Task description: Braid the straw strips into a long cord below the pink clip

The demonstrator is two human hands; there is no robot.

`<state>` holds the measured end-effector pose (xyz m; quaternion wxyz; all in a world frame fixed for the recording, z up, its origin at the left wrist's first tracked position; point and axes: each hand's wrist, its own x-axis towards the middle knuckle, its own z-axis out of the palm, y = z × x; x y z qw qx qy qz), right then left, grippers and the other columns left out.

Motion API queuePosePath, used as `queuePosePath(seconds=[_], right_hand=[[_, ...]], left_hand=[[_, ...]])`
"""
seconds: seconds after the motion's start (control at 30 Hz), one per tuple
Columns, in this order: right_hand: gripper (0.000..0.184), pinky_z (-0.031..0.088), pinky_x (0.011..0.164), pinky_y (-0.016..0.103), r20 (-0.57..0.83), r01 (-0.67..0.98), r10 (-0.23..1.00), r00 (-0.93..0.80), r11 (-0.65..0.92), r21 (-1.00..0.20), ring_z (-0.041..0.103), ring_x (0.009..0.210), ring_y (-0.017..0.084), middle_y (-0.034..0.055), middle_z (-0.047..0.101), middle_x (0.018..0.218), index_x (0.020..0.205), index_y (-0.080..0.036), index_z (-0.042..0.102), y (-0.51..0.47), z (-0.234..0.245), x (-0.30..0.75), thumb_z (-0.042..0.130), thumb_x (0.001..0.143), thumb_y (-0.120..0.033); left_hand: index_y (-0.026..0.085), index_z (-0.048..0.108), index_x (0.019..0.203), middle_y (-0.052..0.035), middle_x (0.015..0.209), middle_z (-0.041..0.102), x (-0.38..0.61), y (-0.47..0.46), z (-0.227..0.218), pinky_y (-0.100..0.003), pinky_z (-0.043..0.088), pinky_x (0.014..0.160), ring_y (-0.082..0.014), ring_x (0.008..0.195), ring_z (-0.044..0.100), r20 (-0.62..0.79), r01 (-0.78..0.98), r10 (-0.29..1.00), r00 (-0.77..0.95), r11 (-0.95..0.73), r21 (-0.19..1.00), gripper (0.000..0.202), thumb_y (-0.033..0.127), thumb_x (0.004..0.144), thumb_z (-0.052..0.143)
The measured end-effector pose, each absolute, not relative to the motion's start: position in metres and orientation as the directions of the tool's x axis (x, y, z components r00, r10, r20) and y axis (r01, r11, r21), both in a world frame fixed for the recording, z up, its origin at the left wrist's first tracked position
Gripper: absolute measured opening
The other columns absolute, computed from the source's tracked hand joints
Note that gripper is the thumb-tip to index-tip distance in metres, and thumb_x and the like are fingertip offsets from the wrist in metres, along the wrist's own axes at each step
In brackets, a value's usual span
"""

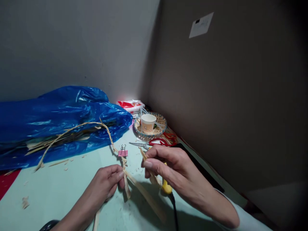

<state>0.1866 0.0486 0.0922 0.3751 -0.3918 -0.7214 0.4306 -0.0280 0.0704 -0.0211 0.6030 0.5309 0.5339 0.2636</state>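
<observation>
My left hand (109,181) pinches the lower end of a pale braided cord (109,136), just below a pink binder clip (123,152) fastened on it. Loose flat strands (144,192) of dried plant fibre fan out beneath those fingers. From the clip the cord arches up over the blue plastic bag and down to the left. To the right, my right hand (168,163) is closed on a separate strip of dried fibre (142,154), its tip pointing up past the thumb. A yellow-handled tool with a black cord (166,187) lies partly hidden behind that hand.
A blue plastic bag (79,99) holding dried stalks (57,141) spreads across the left. Red-handled scissors (156,141) lie beyond my right hand, before a woven basket (160,123) holding a paper cup (148,123). A red and white packet (131,105) sits behind; walls rise beyond.
</observation>
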Motion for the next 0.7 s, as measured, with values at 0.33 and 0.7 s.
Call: queuePosePath(seconds=[0.33, 0.7], right_hand=[[0.025, 0.028, 0.035, 0.016, 0.117, -0.156, 0.976, -0.185, 0.089, -0.984, 0.044, 0.036, 0.005, -0.0077, 0.053, 0.059, 0.084, -0.021, 0.044, 0.074, 0.067, 0.168, 0.049, 0.096, -0.042], [0.025, 0.033, 0.059, 0.024, 0.135, 0.352, 0.970, -0.201, 0.200, -0.914, 0.042, 0.059, 0.012, -0.0047, 0.045, 0.063, 0.077, -0.020, 0.045, 0.072, 0.043, 0.147, 0.043, 0.098, -0.033]], left_hand=[[0.020, 0.053, 0.055, 0.0124, 0.041, 0.027, -0.024, 0.070, -0.014, -0.023, 0.009, 0.044, -0.0077, 0.041, 0.021, -0.381, 0.378, 0.893, 0.239, 0.276, 0.884, 0.035, 0.045, 0.079, 0.056], [0.021, 0.052, 0.056, 0.0125, 0.043, 0.025, -0.027, 0.072, -0.023, -0.022, 0.011, 0.044, -0.0085, 0.041, 0.021, -0.362, 0.402, 0.894, 0.266, 0.238, 0.884, 0.034, 0.046, 0.079, 0.055]])
